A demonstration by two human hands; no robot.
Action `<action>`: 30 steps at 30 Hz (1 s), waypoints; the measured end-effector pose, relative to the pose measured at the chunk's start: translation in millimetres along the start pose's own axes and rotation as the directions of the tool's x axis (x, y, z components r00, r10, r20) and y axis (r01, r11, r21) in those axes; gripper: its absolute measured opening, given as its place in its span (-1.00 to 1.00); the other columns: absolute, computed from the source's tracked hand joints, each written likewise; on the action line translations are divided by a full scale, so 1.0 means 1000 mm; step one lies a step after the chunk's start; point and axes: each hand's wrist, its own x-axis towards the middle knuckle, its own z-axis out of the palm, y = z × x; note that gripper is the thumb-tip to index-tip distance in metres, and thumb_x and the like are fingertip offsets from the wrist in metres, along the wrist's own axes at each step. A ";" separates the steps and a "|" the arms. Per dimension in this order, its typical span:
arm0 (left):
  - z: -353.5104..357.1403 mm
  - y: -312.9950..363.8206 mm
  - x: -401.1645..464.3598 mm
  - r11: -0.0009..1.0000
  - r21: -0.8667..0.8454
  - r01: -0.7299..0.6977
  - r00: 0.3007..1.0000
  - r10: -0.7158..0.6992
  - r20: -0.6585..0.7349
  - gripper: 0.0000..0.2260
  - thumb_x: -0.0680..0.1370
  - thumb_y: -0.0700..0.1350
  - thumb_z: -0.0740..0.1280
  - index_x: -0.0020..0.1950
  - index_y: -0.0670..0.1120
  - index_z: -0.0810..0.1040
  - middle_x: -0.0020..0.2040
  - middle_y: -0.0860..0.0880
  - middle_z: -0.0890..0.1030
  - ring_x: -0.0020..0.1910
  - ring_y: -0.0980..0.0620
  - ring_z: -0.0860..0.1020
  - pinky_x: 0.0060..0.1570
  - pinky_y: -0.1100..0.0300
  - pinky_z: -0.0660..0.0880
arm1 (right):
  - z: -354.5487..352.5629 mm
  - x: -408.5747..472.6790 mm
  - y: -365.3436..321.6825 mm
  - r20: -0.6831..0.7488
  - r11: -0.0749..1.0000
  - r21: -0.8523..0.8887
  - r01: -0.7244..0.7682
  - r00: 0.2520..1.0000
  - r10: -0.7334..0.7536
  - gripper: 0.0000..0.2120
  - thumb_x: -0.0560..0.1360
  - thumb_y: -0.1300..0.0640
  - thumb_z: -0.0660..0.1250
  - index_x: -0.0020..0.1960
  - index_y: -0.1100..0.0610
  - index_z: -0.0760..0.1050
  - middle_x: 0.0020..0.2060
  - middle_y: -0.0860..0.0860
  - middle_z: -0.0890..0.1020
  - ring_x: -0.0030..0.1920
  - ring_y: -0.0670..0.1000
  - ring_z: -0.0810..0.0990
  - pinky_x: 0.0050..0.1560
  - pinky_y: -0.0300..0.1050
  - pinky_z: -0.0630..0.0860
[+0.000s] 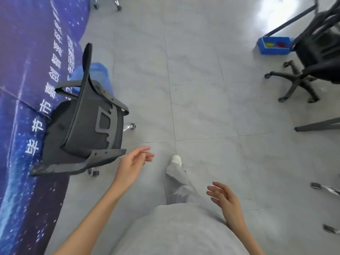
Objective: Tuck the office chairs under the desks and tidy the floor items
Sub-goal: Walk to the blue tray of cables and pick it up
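Observation:
A grey office chair point(82, 126) stands at the left, its seat facing a blue printed wall banner point(24, 89) and its back toward me. My left hand point(132, 162) hovers open just right of the chair's near armrest, not touching it. My right hand point(226, 199) hangs open over the floor at the lower right, holding nothing. A black office chair point(316, 57) stands at the upper right beside dark desk legs point(288, 21). A blue bin point(274, 45) with coloured items sits on the floor next to it.
A blue bag or bucket point(99, 74) sits behind the grey chair. Chrome chair casters show at the top point(117, 6) and at the right edge point(323, 188). Another dark desk leg point(318, 126) crosses the right side. My grey trouser leg and white shoe point(175, 160) step forward on grey tiles.

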 end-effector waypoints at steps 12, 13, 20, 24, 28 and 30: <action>-0.002 0.073 0.208 0.991 -0.103 0.084 0.986 -0.097 -0.133 -0.79 0.58 -0.30 0.14 0.14 -0.16 0.50 -0.05 -0.10 0.65 -0.15 0.22 0.63 -0.14 0.42 0.52 | 0.095 0.275 -0.300 0.187 0.956 0.007 0.292 0.939 -0.288 -0.72 0.40 0.20 0.18 0.07 0.00 0.46 -0.01 -0.06 0.62 0.04 -0.03 0.61 0.14 -0.13 0.48; -0.005 0.076 0.229 0.991 -0.104 0.089 0.984 -0.104 -0.145 -0.78 0.58 -0.30 0.14 0.14 -0.15 0.51 -0.05 -0.11 0.64 -0.15 0.21 0.63 -0.13 0.41 0.53 | 0.102 0.294 -0.321 0.190 0.951 0.013 0.310 0.933 -0.307 -0.68 0.35 0.13 0.18 0.09 0.00 0.46 0.00 -0.07 0.61 0.07 -0.04 0.60 0.16 -0.14 0.47; -0.027 0.136 0.444 0.993 -0.093 0.075 0.995 -0.081 -0.062 -0.79 0.60 -0.21 0.16 0.16 -0.03 0.48 0.01 0.05 0.63 -0.02 0.13 0.62 -0.09 0.34 0.54 | 0.137 0.432 -0.405 0.111 0.968 0.031 0.250 0.961 -0.252 -0.68 0.45 0.16 0.24 0.19 -0.03 0.44 0.13 -0.04 0.58 0.19 -0.04 0.54 0.32 0.03 0.40; -0.036 0.213 0.578 0.999 -0.029 -0.020 1.000 0.021 0.014 -0.79 0.60 -0.22 0.14 0.15 -0.01 0.47 -0.01 0.11 0.62 -0.07 0.22 0.62 -0.07 0.34 0.52 | 0.140 0.481 -0.434 0.001 0.985 0.085 0.150 0.989 -0.151 -0.69 0.53 0.29 0.21 0.16 -0.04 0.44 0.20 0.01 0.56 0.19 -0.03 0.55 0.31 0.06 0.39; -0.016 0.289 0.696 0.995 0.041 -0.093 0.986 0.087 0.139 -0.79 0.60 -0.21 0.15 0.19 -0.06 0.45 0.00 0.09 0.61 -0.10 0.25 0.61 -0.03 0.29 0.51 | 0.132 0.525 -0.471 -0.098 0.988 0.100 0.114 0.990 -0.104 -0.65 0.54 0.36 0.16 0.20 0.00 0.43 0.19 -0.01 0.56 0.16 -0.06 0.56 0.26 -0.01 0.42; 0.001 0.318 0.748 0.993 0.042 -0.111 0.978 0.101 0.182 -0.79 0.60 -0.22 0.14 0.20 -0.06 0.44 -0.01 0.08 0.61 -0.11 0.25 0.61 -0.03 0.29 0.51 | 0.125 0.554 -0.489 -0.134 0.988 0.120 0.100 0.987 -0.084 -0.65 0.53 0.35 0.17 0.21 0.01 0.44 0.18 -0.02 0.57 0.14 -0.09 0.56 0.24 -0.04 0.43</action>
